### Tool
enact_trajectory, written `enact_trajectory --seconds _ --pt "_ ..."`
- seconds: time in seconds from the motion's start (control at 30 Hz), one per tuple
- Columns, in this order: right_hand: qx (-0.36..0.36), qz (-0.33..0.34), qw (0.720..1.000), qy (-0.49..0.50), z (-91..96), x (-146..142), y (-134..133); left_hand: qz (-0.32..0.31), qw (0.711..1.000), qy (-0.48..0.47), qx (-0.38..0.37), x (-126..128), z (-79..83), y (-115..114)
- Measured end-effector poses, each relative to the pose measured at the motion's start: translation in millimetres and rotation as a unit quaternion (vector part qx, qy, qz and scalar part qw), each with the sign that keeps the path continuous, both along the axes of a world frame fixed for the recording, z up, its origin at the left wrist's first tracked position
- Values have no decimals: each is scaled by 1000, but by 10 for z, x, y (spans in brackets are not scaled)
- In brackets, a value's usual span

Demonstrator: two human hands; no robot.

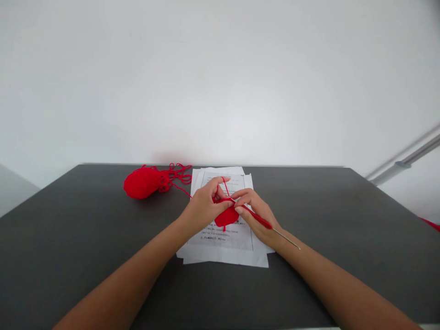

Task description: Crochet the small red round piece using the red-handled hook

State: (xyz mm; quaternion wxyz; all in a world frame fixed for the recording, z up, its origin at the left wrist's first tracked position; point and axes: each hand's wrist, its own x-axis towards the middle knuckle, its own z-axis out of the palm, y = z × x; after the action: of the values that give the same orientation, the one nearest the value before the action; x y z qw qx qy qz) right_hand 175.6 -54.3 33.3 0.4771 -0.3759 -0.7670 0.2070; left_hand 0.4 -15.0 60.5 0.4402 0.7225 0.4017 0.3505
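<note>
My left hand (pixel 207 200) pinches the upper edge of a small red crochet piece (pixel 227 217), which hangs below the fingers with a short tail at its bottom. A strand of red yarn (pixel 226 187) loops over the raised left index finger and drops to the work. Closed around a crochet hook (pixel 258 219) is my right hand (pixel 256 211). The hook has a red grip and metal ends; one end meets the top of the piece between both hands, the other points back over the right wrist. The exact stitch is too small to make out.
A red ball of yarn (pixel 141 182) lies on the dark table (pixel 103 256) to the left, with loose loops (pixel 180 173) beside it. Printed paper sheets (pixel 223 256) are stacked under my hands. A white wall (pixel 220 82) rises behind the table; a grey rail (pixel 405 162) slants at the right.
</note>
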Motion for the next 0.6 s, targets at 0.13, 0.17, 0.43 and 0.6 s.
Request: enact_trajectory --seconds 0.13,0.17,0.43,0.6 --pt "-42 -15 999 8 -46 -78 -26 46 993 54 91 57 -26 -75" --pt "-42 -21 999 8 -58 -100 -29 53 991 57 108 73 -38 -89" --pt "177 -91 973 -116 -53 -127 -24 12 979 -176 -106 196 -95 -67" --pt "207 -73 966 -136 39 -68 -13 -82 914 -278 -284 116 -80 35"
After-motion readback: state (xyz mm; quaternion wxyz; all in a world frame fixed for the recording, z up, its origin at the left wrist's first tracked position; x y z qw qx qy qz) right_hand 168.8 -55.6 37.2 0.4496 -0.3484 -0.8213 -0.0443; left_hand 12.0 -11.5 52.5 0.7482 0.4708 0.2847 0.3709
